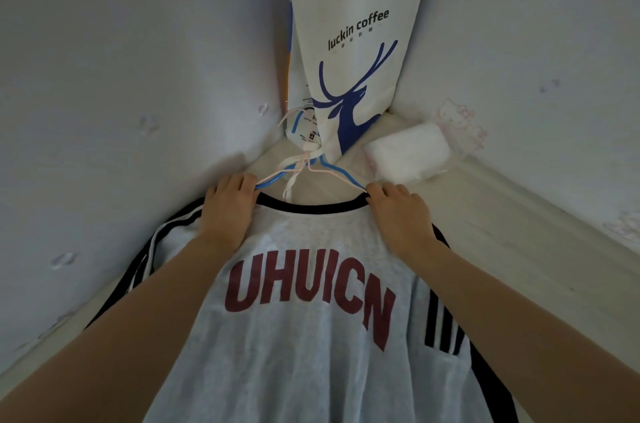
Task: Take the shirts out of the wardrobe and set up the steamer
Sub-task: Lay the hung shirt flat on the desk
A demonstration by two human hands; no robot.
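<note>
Walls (104,76): pale, patterned, meeting in a corner.
Shirt (311,318): grey, red lettering, black-striped sleeves; lies spread out on hangers, likely for steaming.
Bag (356,52): white paper, deer print, propped in the corner.
Packet (408,154): white, beside the bag.
Left hand (228,211), right hand (401,214): each curled over a shoulder, pinching fabric by the collar, seemingly squaring it.
Hangers (311,168): blue, pink, white, bunched above the collar.

Pale grey heathered cotton T-shirt (311,336): dark red block letters "UHUICN", black neck trim, black-and-white striped sleeves. Thin plastic hangers (313,168): blue, pink, white. White paper carrier bag (360,52): blue deer logo, dark "luckin coffee" text. Wallpaper (121,76): white, faint pinkish motifs.
</note>
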